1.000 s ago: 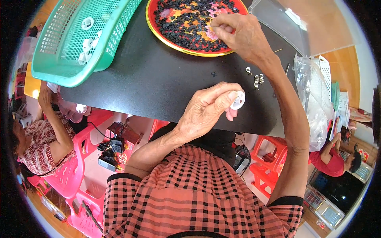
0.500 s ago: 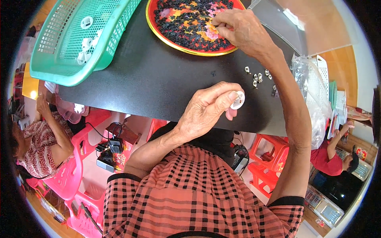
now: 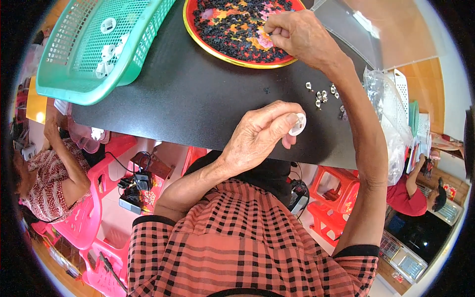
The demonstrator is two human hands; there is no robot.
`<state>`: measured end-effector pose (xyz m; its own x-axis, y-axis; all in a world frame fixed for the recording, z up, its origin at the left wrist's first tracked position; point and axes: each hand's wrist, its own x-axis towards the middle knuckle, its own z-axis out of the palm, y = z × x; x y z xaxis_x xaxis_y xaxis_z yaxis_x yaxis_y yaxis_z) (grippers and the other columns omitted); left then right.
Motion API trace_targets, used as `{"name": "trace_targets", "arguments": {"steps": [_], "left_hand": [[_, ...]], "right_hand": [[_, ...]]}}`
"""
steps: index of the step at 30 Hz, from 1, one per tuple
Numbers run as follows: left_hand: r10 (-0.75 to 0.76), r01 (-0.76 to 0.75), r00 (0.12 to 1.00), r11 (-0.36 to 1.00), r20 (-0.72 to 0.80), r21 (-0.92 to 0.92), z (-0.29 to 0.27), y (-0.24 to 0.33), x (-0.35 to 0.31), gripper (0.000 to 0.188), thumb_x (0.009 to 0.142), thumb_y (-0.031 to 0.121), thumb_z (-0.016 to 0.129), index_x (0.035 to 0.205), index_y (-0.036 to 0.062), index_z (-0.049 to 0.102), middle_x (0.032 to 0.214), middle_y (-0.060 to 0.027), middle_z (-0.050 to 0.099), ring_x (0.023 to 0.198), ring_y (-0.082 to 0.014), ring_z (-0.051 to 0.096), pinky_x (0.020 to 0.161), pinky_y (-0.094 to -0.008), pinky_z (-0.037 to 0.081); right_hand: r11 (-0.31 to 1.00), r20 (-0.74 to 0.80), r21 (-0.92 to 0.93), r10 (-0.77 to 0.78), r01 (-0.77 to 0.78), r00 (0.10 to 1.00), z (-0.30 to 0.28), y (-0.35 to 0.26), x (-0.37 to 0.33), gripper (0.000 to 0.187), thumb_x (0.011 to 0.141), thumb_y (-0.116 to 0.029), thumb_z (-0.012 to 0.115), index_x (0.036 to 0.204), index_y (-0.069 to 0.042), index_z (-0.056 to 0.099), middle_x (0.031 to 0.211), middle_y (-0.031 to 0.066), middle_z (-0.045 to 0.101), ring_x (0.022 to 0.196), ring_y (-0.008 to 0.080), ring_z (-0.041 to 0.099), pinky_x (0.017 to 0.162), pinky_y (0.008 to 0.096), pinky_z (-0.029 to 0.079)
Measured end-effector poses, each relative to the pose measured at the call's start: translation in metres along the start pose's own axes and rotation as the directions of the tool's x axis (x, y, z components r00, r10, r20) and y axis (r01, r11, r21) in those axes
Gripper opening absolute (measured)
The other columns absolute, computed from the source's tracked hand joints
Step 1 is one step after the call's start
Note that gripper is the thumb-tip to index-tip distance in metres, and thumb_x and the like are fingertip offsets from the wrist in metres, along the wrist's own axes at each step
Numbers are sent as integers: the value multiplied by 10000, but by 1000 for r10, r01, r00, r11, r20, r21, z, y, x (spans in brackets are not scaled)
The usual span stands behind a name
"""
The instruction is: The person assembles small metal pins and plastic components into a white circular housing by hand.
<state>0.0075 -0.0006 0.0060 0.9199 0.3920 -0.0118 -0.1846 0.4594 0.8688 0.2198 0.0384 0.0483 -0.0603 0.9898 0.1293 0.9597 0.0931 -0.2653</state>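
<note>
Between thumb and fingers, my left hand (image 3: 264, 129) grips a round white plastic piece (image 3: 298, 124) with a small opening in it, just above the table's near edge. My right hand (image 3: 299, 35) is over the right side of a red tray with a gold rim (image 3: 222, 58), its fingertips pinched together. Whether a small part sits in that pinch is too small to tell. Many tiny black parts (image 3: 217, 37) lie spread over the tray's flowered bottom. On the dark table, several small shiny metal pieces (image 3: 321, 97) lie beside my right forearm.
A green plastic basket (image 3: 74, 94) with several white pieces (image 3: 108, 52) stands at the left. Clear plastic bags (image 3: 393, 133) hang by the table's right edge. Red stools (image 3: 336, 190) stand below. Other people sit at the far left (image 3: 54, 178) and far right (image 3: 408, 195).
Both hands stay nearly in place. The right fingers have shifted very slightly over the tray. At the far right, the other person's arm has lowered.
</note>
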Motion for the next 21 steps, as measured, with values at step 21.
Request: {"name": "trace_targets", "arguments": {"steps": [21], "left_hand": [[3, -9, 998, 994, -57, -107, 5, 1, 0, 296, 974, 234, 491, 1069, -31, 583, 823, -52, 592, 693, -93, 566, 631, -239, 481]], "right_hand": [[994, -20, 72, 80, -78, 997, -2, -1, -2, 113, 705, -90, 653, 794, -29, 684, 694, 153, 650, 686, 291, 656, 655, 381, 512]]}}
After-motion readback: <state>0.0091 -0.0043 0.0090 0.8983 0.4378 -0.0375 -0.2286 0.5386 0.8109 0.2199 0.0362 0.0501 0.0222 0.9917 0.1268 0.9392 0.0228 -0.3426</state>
